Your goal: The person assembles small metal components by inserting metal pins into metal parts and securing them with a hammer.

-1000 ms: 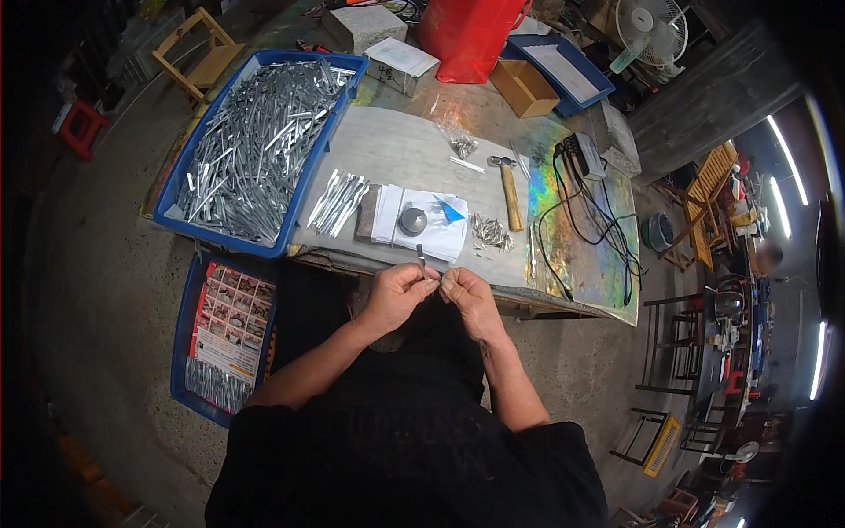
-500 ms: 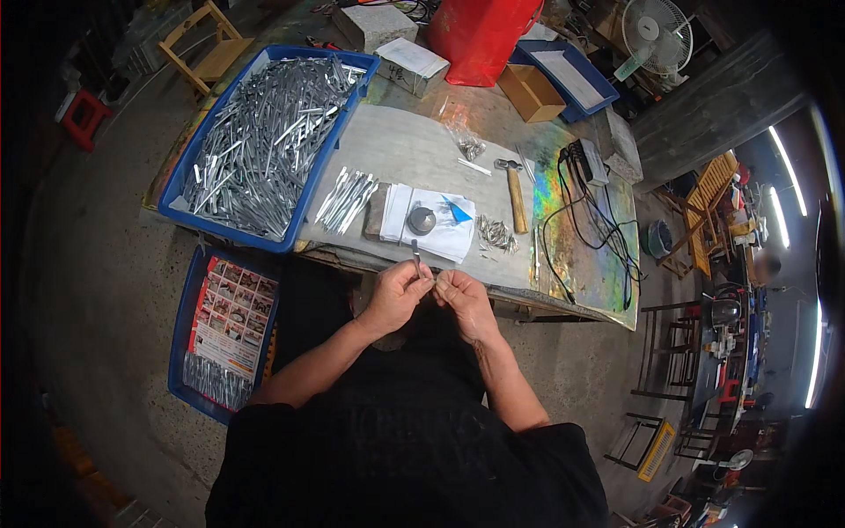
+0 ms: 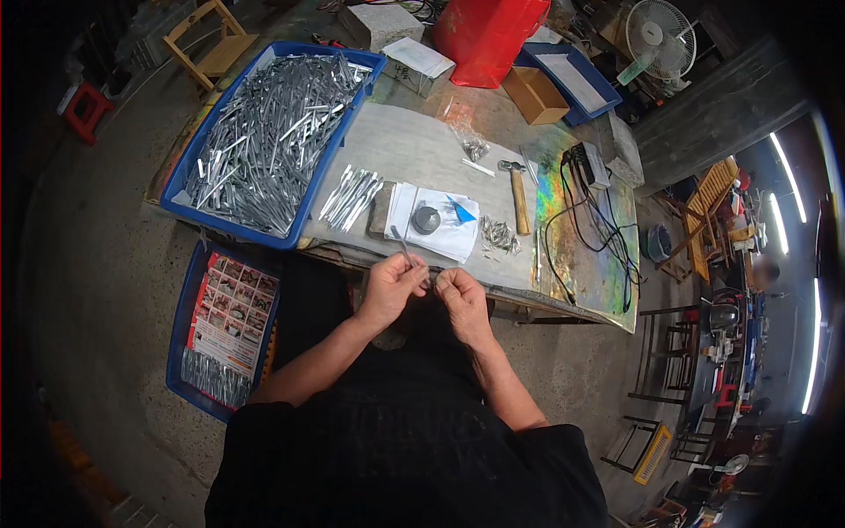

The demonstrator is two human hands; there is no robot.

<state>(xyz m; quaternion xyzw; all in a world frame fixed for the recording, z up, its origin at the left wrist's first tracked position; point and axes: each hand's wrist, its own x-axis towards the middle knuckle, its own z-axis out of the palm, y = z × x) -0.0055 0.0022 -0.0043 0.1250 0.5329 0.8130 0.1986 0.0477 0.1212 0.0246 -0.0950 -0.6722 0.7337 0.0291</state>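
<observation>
Just off the table's front edge, my left hand (image 3: 393,290) is closed on a slim metal strip (image 3: 401,244), whose grey end points up and away from me. Close by on its right, my right hand (image 3: 464,304) is pinched shut, its fingertips near the strip's lower end; whatever lies between them is too small to make out. Beyond my hands, a round grey metal piece (image 3: 426,220) rests on white paper sheets (image 3: 455,245), with a blue triangular piece (image 3: 461,209) beside it. Right of the sheets lies a pile of small metal parts (image 3: 500,237).
At left, a blue tray (image 3: 304,224) is heaped with metal strips; several more strips (image 3: 354,199) lie beside it. A hammer (image 3: 518,201) and black cables (image 3: 591,224) are on the right. A lower blue tray (image 3: 180,352) stands below the table at left.
The metal strip in my left hand has tilted to the left, and the left hand has shifted slightly left. My fingertips are a little farther apart. The view has shifted slightly.
</observation>
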